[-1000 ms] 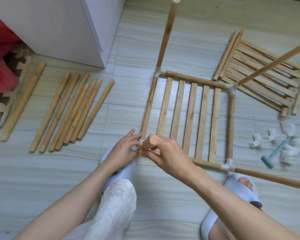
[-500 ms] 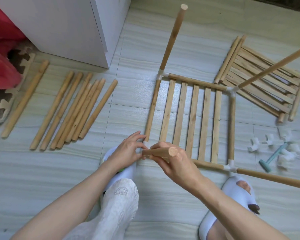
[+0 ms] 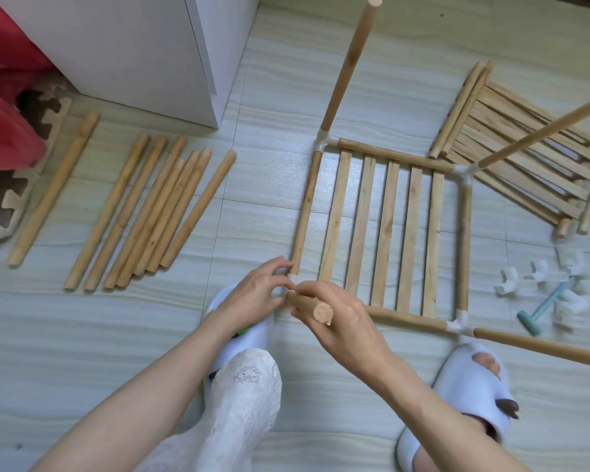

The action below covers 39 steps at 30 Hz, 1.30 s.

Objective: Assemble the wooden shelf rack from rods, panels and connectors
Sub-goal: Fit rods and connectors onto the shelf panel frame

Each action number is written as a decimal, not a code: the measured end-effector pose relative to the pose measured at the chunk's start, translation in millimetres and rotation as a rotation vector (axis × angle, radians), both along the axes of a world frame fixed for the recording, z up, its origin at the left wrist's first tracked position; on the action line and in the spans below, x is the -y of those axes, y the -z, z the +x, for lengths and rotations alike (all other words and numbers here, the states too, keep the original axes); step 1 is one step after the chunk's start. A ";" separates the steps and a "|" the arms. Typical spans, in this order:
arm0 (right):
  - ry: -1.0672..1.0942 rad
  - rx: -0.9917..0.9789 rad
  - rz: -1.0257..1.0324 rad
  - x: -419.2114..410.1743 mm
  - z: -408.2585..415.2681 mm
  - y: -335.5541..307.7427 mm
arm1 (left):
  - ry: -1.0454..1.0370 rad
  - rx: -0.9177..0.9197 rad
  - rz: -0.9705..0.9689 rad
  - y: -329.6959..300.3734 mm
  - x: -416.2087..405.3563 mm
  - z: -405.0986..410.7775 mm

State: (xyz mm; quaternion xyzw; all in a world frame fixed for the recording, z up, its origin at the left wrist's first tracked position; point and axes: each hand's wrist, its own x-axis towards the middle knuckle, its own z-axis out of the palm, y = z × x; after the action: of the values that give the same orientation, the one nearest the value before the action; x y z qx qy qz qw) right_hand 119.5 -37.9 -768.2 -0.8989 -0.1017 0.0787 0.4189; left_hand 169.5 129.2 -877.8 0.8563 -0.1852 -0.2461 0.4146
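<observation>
A square slatted shelf frame [image 3: 385, 229] lies on the floor, with white connectors at its corners. Upright rods stand at three corners: far left [image 3: 348, 63], far right [image 3: 542, 134] and near right [image 3: 539, 345]. At the near left corner, my left hand [image 3: 256, 294] pinches the white connector [image 3: 293, 278]. My right hand [image 3: 338, 318] grips a short wooden rod [image 3: 309, 306] whose far end meets that connector, while its cut end points toward me.
Several loose rods [image 3: 143, 216] lie in a row on the left, near a white cabinet [image 3: 133, 46]. Spare slatted panels [image 3: 525, 148] are stacked at the right. Loose white connectors [image 3: 539, 274] and a teal mallet [image 3: 545, 304] lie at right. My slippered feet [image 3: 470, 386] flank the frame's near edge.
My right hand has tilted the rod so its cut end swings toward me and its other end sits at the corner connector. My left hand stays on the connector.
</observation>
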 end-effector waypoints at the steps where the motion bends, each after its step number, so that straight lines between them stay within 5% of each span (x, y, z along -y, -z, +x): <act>1: -0.037 0.007 0.004 0.2 0.1 -0.9 | 0.010 0.022 0.003 0.5 -0.5 0.5; 23: -0.052 0.057 -0.073 -10.0 14.6 1.5 | 0.075 0.025 0.129 -15.0 -2.9 6.9; 28: -0.157 -0.139 -0.263 2.4 25.0 -12.7 | 0.274 0.029 0.307 -21.8 -13.7 14.7; 39: -0.103 -0.169 -0.660 104.1 55.0 -121.5 | 0.299 0.355 0.380 -180.7 24.8 85.7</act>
State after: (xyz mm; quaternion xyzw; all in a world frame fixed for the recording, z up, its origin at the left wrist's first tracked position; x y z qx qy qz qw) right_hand 174.5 -142.0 -646.6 -0.9699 -0.0810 0.2027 0.1080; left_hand 255.2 104.4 -697.1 0.9114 -0.3295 -0.1810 0.1672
